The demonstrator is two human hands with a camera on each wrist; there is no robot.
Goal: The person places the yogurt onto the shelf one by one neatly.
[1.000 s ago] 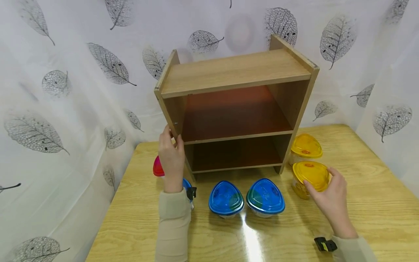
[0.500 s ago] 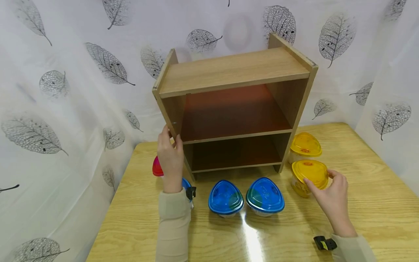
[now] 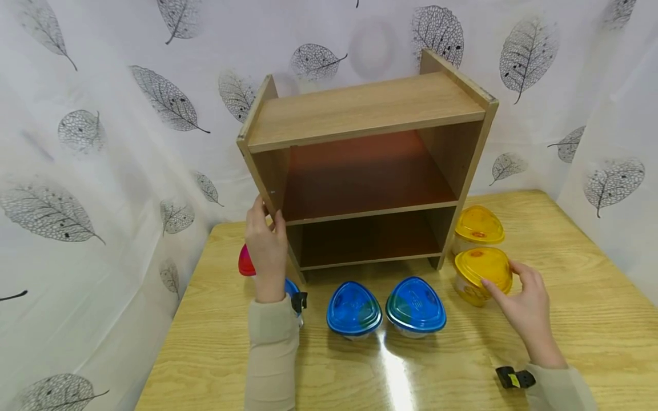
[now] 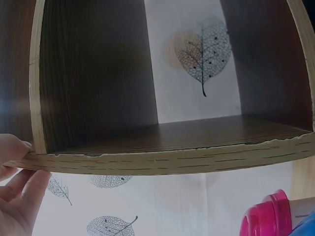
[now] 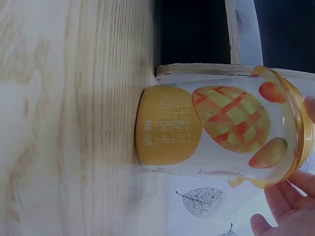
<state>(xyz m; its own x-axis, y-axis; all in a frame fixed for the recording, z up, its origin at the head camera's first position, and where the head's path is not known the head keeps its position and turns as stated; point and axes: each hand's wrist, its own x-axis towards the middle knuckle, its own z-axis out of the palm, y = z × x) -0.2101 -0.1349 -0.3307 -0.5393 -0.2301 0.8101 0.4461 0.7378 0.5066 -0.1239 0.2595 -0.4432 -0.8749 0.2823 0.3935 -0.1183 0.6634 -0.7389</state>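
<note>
- left hand [image 3: 266, 248], left of centre, pinches the side panel of a two-tier light-wood shelf unit [image 3: 367, 109]; right hand [image 3: 525, 302], lower right, has thumb and fingers clamped round a printed plastic tub with a rounded-triangular yellow lid [image 3: 482, 270].
- pale wood-grain table [image 3: 205, 348] across the lower half.
- shelf unit upright, upper centre.
- gripped tub right of centre, before a second yellow-lidded tub [image 3: 479, 224].
- blue-lidded plastic tub [image 3: 354, 309], lower centre, beside its matching twin [image 3: 416, 305].
- pink plastic lid [image 3: 246, 262], left of centre, partly hidden.
</note>
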